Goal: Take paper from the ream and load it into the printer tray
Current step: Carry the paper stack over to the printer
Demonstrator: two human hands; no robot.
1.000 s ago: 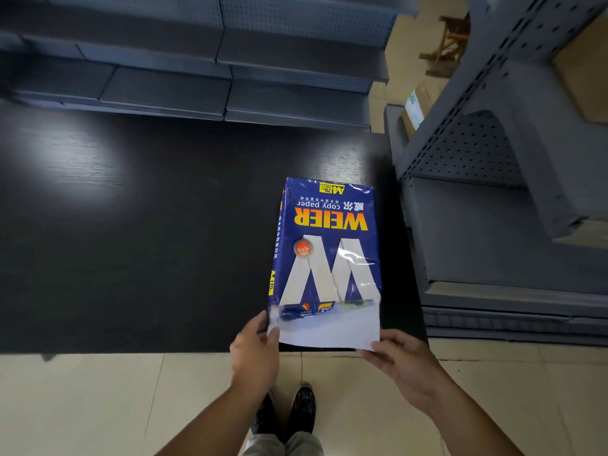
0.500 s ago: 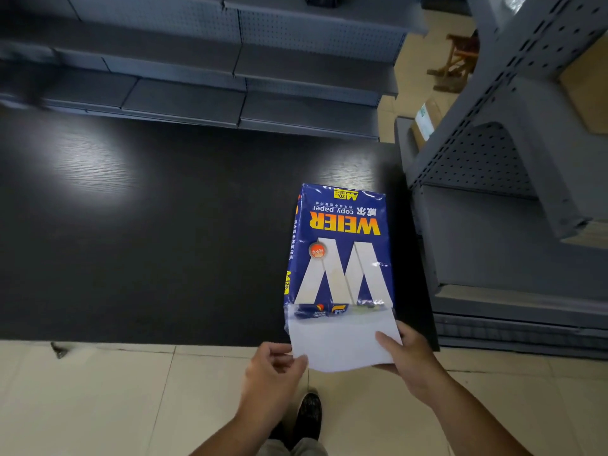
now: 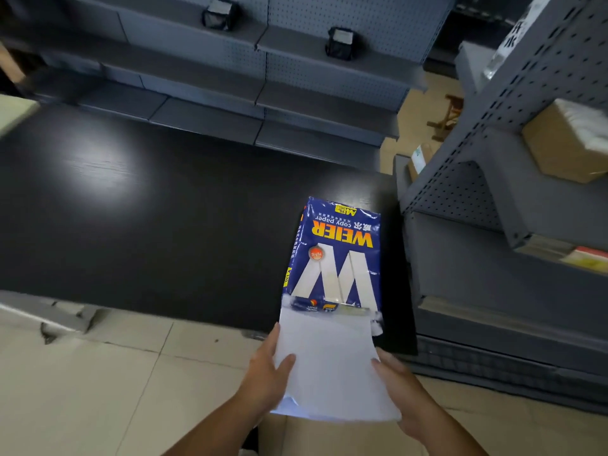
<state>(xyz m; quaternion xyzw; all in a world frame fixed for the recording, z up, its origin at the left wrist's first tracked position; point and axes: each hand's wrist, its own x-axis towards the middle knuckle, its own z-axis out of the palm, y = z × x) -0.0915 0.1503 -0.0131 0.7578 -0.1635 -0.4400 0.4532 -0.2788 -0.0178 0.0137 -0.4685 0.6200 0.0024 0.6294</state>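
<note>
White sheets of copy paper (image 3: 332, 363) stick halfway out of the blue WEIER ream wrapper (image 3: 335, 255) on my black wooden table (image 3: 148, 225). My left hand (image 3: 268, 373) and right hand (image 3: 399, 386) pinch the stack's side edges, fingers closed on it.

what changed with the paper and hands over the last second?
The white sheets have slid further out of the ream's torn near end, toward the person and past the table edge. The left hand and right hand drew back with them, gripping the two sides. The ream wrapper stayed put on the black table.
</note>
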